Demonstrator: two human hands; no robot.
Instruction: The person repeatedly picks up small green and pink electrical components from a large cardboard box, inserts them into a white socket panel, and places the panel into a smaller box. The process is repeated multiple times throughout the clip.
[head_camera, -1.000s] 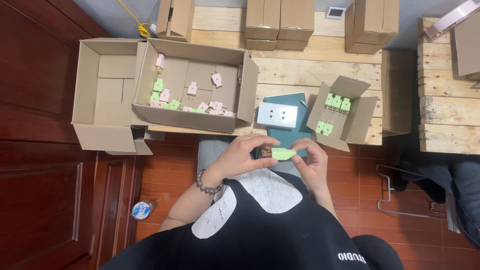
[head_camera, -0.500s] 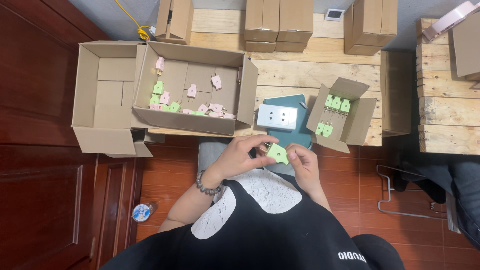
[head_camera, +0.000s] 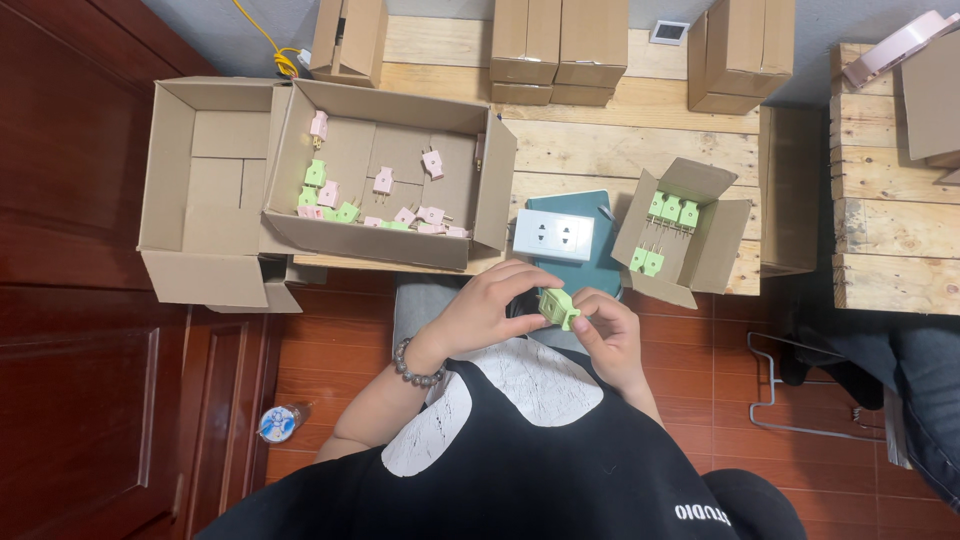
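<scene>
The left hand (head_camera: 487, 305) and the right hand (head_camera: 607, 330) both pinch one green plug (head_camera: 560, 307), just over the lap, below the table edge (head_camera: 400, 268). Just past it lies a white socket plate (head_camera: 553, 235). A small box (head_camera: 690, 232) of green plugs sits to the right, and a big box (head_camera: 392, 175) of plugs to the left.

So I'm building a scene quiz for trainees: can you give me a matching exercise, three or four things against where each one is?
Things:
1. green plug
2. white socket plate
3. beaded bracelet
4. plastic bottle

Places:
A. on the floor
B. on the left wrist
C. on the dark notebook
D. between both hands

Pairs: 1-D, 2-C, 3-B, 4-A
</scene>
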